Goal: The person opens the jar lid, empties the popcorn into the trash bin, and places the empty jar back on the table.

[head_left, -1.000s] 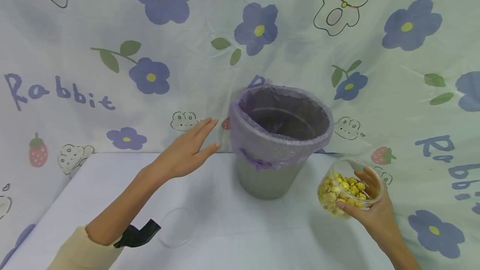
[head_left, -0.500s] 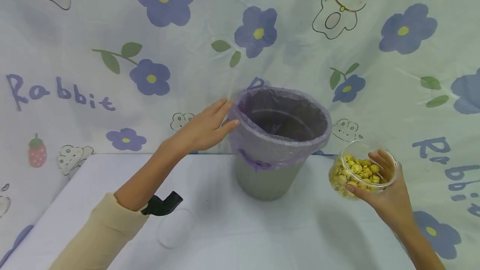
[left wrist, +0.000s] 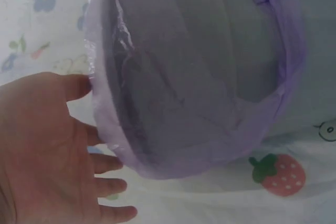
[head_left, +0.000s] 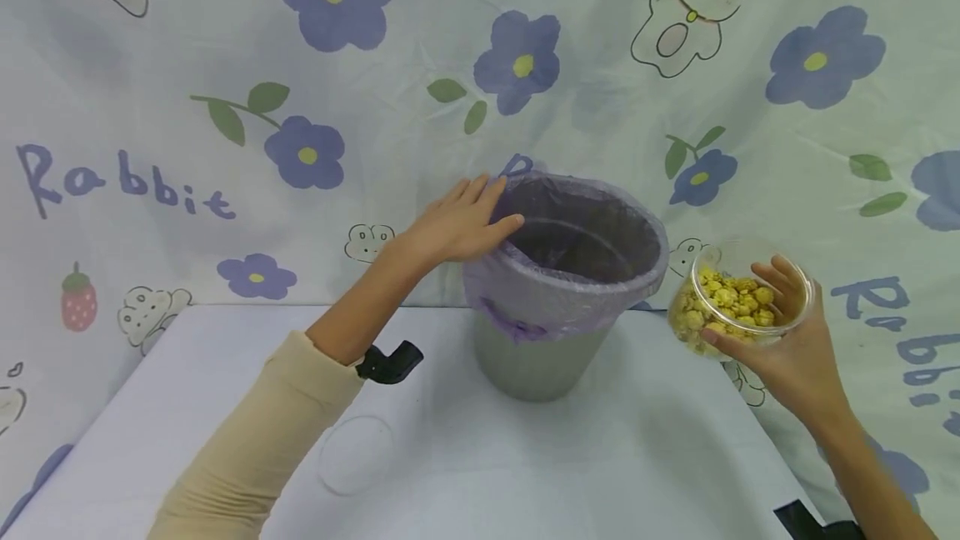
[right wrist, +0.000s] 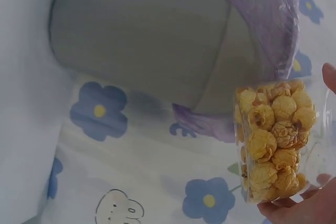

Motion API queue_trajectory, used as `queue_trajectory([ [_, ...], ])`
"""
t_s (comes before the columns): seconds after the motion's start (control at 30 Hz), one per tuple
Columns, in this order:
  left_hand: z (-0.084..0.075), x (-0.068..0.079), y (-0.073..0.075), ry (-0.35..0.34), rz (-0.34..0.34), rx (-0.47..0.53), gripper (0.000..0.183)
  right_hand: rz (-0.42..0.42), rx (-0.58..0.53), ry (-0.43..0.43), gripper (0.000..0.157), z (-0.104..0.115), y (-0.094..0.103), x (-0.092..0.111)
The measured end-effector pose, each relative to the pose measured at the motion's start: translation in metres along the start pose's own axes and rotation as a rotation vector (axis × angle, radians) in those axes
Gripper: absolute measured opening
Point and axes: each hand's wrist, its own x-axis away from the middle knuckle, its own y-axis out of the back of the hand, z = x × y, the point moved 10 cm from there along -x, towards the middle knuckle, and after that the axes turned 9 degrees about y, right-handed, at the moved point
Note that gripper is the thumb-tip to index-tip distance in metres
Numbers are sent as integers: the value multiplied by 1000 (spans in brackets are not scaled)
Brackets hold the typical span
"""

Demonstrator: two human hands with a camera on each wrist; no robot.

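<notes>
A grey trash bin (head_left: 542, 365) stands on the table, lined with a translucent purple bag (head_left: 570, 298) folded over its rim. At the bin's left rim is my left hand (head_left: 461, 223), its fingers fairly straight; in the left wrist view the fingertips lie against or just beside the bag's edge, and I cannot tell if they press on it. My right hand (head_left: 802, 348) grips a clear plastic jar (right wrist: 241, 148), lidless and tilted, to the right of the bin and above the table. Yellow popcorn (head_left: 731, 298) fills part of the jar.
A clear round lid (head_left: 356, 455) lies flat on the white table (head_left: 525, 473), left of the bin. Behind hangs a cloth (head_left: 397, 148) printed with flowers and rabbits. A black strap mount (head_left: 390, 362) sticks out at my left wrist.
My left hand has moved right and up, from beside the bin to its rim. The right hand has raised the popcorn jar and shifted it slightly right.
</notes>
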Motion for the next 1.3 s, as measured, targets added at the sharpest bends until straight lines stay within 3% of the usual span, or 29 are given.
queue_trajectory([
  [0.4,8,-36,-13,97,-4,-57,76,-5,50,12,107,3,4,-42],
  [0.67,10,-36,-19,126,9,-44,77,24,72,31,108,6,4,-71],
  [0.87,9,-39,-19,144,-9,-107,77,51,143,56,115,13,1,-92],
  [1.3,5,-37,-23,133,-33,-132,81,141,237,147,123,21,-23,-123],
])
